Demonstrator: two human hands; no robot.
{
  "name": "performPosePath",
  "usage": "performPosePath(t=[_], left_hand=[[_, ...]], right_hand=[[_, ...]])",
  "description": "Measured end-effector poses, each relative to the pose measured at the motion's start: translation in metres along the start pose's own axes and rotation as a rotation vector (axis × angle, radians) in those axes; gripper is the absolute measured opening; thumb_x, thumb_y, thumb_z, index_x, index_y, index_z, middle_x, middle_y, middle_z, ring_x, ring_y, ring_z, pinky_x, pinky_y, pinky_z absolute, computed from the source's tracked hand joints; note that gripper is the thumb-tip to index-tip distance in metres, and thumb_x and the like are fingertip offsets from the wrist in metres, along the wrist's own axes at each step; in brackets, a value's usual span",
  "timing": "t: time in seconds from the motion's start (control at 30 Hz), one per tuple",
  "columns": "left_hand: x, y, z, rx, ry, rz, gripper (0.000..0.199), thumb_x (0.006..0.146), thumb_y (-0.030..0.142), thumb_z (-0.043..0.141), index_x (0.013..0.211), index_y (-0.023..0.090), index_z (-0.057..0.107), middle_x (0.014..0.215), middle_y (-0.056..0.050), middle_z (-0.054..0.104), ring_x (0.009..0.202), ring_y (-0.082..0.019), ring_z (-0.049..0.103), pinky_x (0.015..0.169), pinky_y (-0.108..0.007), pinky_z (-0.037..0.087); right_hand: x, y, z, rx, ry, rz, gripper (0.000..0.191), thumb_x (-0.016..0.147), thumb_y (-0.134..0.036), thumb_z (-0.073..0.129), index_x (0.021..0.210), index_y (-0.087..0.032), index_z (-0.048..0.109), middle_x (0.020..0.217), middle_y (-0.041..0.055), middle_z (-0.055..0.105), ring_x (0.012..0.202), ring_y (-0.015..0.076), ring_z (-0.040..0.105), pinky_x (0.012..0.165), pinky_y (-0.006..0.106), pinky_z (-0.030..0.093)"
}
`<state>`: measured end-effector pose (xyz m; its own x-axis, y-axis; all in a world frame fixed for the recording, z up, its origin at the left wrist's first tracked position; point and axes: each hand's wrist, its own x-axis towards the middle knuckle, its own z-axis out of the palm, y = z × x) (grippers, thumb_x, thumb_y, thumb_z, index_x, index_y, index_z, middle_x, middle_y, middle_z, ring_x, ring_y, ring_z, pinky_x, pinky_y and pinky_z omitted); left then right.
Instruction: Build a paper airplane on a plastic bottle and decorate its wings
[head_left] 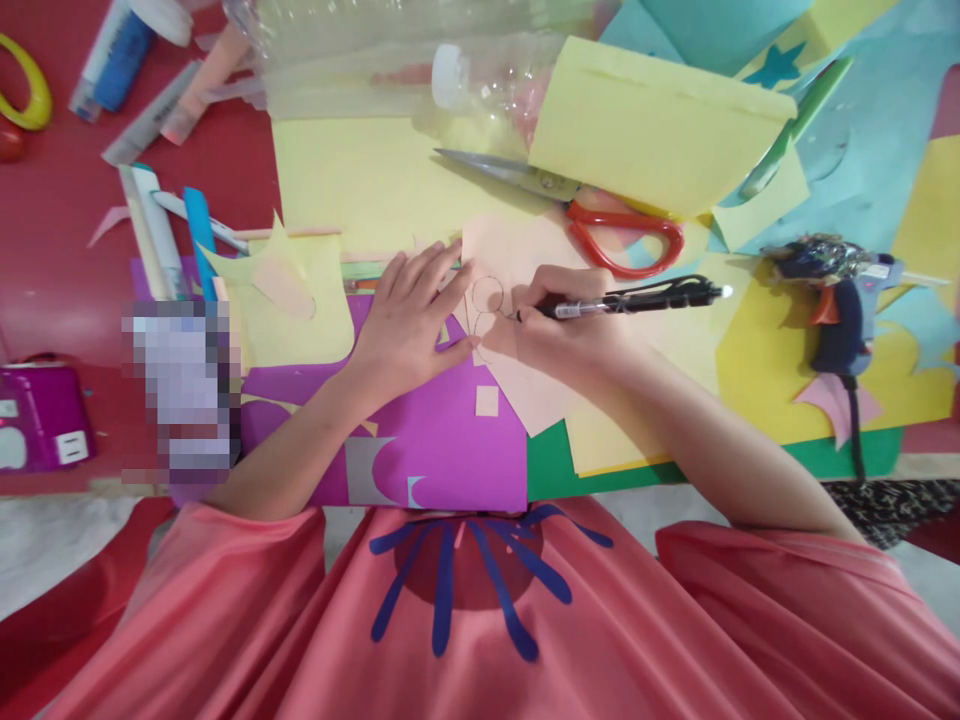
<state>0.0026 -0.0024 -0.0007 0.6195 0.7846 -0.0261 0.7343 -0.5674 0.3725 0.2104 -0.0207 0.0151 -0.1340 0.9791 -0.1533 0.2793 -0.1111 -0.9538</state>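
A black pen (637,298) is pinched in my right hand (577,315), its tip against a pale pink sheet of paper (540,390). Drawn in thin dark line on that sheet are a small circle (487,295) and a curved outline below it. My left hand (412,325) lies flat with fingers spread, its fingertips on the sheet's left edge. Under its palm is a purple sheet (450,460) with paper scraps on it. Red-handled scissors (630,235) lie just beyond the pen, blades pointing left.
A glue gun (847,310) rests at the right on yellow paper. Behind lie a clear plastic bottle (487,85) and a folded yellow sheet (652,120). Markers (157,225) and a blurred-out object (187,390) are at the left, near a purple box (45,415).
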Motion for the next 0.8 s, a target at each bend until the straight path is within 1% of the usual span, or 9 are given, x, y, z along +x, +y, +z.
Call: performPosePath(t=[0.1,0.2,0.33,0.4,0.53,0.7,0.8], left_hand=[[-0.0004,-0.0004,0.0006,0.004,0.009,0.000,0.063,0.092,0.051,0.049,0.148,0.025,0.035,0.158,-0.013,0.037,0.147,-0.034,0.032,0.121,-0.058,0.023],[-0.0007,-0.0005,0.0008,0.009,0.019,0.002,0.062,0.092,0.051,0.049,0.148,0.027,0.035,0.158,-0.011,0.037,0.147,-0.032,0.032,0.121,-0.057,0.024],[-0.0003,-0.0005,0.0007,0.014,0.012,0.004,0.063,0.093,0.052,0.047,0.148,0.025,0.035,0.158,-0.013,0.037,0.147,-0.033,0.032,0.121,-0.057,0.024],[-0.0001,-0.0006,0.0005,0.009,0.006,0.005,0.063,0.093,0.052,0.047,0.148,0.024,0.035,0.157,-0.014,0.038,0.147,-0.033,0.032,0.121,-0.057,0.023],[0.0000,-0.0004,0.0003,0.005,0.005,0.006,0.063,0.093,0.054,0.046,0.148,0.024,0.035,0.158,-0.013,0.037,0.147,-0.034,0.032,0.121,-0.058,0.023],[-0.0001,-0.0005,0.0011,0.005,0.019,-0.002,0.063,0.093,0.056,0.045,0.148,0.026,0.036,0.158,-0.012,0.038,0.147,-0.033,0.033,0.121,-0.056,0.024],[-0.0003,-0.0011,0.0012,0.004,0.025,0.006,0.063,0.093,0.056,0.044,0.148,0.026,0.037,0.158,-0.012,0.038,0.147,-0.033,0.033,0.121,-0.055,0.024]], right_hand=[[-0.0008,-0.0010,0.0013,-0.085,0.070,-0.090,0.038,0.073,-0.013,0.064,0.055,-0.021,0.031,0.055,-0.0054,0.037,0.056,0.0068,0.030,0.051,0.028,0.025],[-0.0013,-0.0028,0.0021,-0.083,0.041,-0.090,0.040,0.072,-0.013,0.064,0.055,-0.021,0.029,0.054,-0.0055,0.038,0.055,0.0066,0.032,0.050,0.027,0.027],[-0.0023,-0.0058,0.0019,-0.064,0.045,-0.080,0.041,0.074,-0.014,0.064,0.055,-0.022,0.028,0.054,-0.0057,0.037,0.054,0.0068,0.037,0.049,0.026,0.026],[-0.0026,-0.0062,0.0010,-0.074,0.031,-0.090,0.041,0.075,-0.015,0.063,0.055,-0.021,0.028,0.053,-0.0061,0.036,0.054,0.0066,0.035,0.049,0.026,0.025],[-0.0025,-0.0053,-0.0013,-0.078,-0.042,-0.093,0.041,0.076,-0.019,0.064,0.056,-0.021,0.029,0.054,-0.0059,0.036,0.055,0.0071,0.030,0.051,0.027,0.025],[-0.0035,-0.0061,-0.0020,-0.160,-0.048,-0.089,0.047,0.081,-0.030,0.065,0.057,-0.021,0.026,0.057,-0.0060,0.029,0.057,0.0077,0.026,0.052,0.027,0.026],[-0.0044,-0.0066,-0.0016,-0.227,-0.053,-0.108,0.045,0.084,-0.029,0.063,0.058,-0.021,0.027,0.057,-0.0057,0.029,0.058,0.0080,0.026,0.052,0.027,0.027]])
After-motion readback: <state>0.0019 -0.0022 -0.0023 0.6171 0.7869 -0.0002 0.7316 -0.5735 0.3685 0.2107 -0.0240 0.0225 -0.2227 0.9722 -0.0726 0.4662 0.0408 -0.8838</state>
